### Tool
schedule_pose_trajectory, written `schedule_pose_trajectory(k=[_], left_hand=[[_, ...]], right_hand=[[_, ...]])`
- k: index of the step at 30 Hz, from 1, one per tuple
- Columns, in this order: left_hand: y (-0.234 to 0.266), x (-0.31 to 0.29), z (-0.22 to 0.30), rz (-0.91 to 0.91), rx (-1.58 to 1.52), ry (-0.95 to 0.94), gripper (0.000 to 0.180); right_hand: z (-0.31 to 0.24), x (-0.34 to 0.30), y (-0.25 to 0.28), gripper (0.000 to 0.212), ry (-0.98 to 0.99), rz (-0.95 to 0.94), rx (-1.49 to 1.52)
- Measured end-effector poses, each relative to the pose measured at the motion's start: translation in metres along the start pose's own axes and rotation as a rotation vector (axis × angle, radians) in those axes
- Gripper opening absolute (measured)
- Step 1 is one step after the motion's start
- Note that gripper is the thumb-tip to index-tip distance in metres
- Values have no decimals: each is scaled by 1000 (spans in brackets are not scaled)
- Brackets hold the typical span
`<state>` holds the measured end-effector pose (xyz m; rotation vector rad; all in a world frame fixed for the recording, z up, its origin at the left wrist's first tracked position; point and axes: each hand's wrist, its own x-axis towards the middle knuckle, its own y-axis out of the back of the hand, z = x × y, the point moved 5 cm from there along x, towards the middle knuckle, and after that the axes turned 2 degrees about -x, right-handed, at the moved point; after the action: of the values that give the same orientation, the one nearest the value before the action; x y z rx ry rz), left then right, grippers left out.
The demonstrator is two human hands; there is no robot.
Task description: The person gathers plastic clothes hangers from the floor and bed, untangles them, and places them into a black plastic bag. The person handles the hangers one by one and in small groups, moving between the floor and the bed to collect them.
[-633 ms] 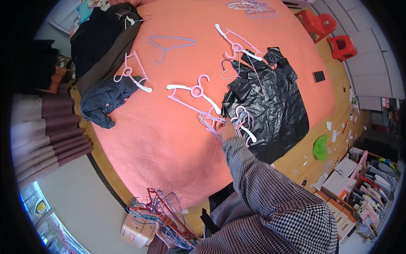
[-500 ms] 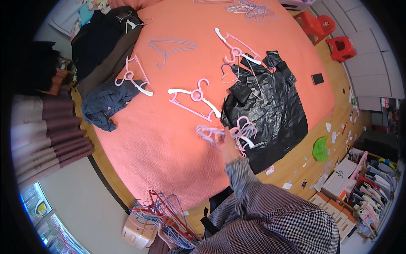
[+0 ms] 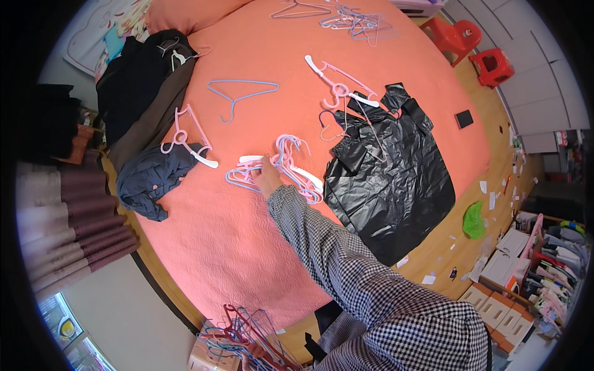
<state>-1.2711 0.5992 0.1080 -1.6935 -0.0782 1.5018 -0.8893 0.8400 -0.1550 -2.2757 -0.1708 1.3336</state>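
Observation:
My right hand (image 3: 267, 177), in a black-and-white checked sleeve, is closed round a bunch of pink, white and pale blue clothes hangers (image 3: 301, 178) over the middle of the bed. A pink-and-white hanger among them is partly covered by the hand; I cannot tell whether it is gripped too. At the lower edge, my left hand (image 3: 253, 353) grips a thick bundle of red and blue hangers (image 3: 230, 318), which hides most of its fingers. Single hangers lie on the bed: a blue one (image 3: 250, 93), a pink-and-white one (image 3: 180, 137), and another pink-and-white one (image 3: 340, 89).
Black plastic bags (image 3: 396, 179) spread over the right of the salmon bedspread (image 3: 216, 247). Dark clothes (image 3: 139, 93) and a grey garment (image 3: 154, 173) lie along the left. A hanger pile (image 3: 356, 25) is at the far edge. Red plastic stools (image 3: 493, 67) stand beyond the bed.
My right hand has moved left and away from me with its hangers, from beside the black bag to where a pink-and-white hanger lay. My left hand's bundle sits slightly lower in view.

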Motion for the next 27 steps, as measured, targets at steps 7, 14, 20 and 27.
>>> schedule_pose_trajectory(k=[7,14,20,27], left_hand=[[-7,3,0,38,2,-15,17],[-16,24,-16,52,38,29,17],[-18,30,-28,74,67,31,16],[-25,6,-25,49,70,13,16]], right_hand=[[-54,-83,48,14,-103,-463,-530],[-307,-25,99,12,1442,215,-1776],[-304,16,118,12,812,32,-2022],[-384,-181,121,10,1228,-31,-1843]])
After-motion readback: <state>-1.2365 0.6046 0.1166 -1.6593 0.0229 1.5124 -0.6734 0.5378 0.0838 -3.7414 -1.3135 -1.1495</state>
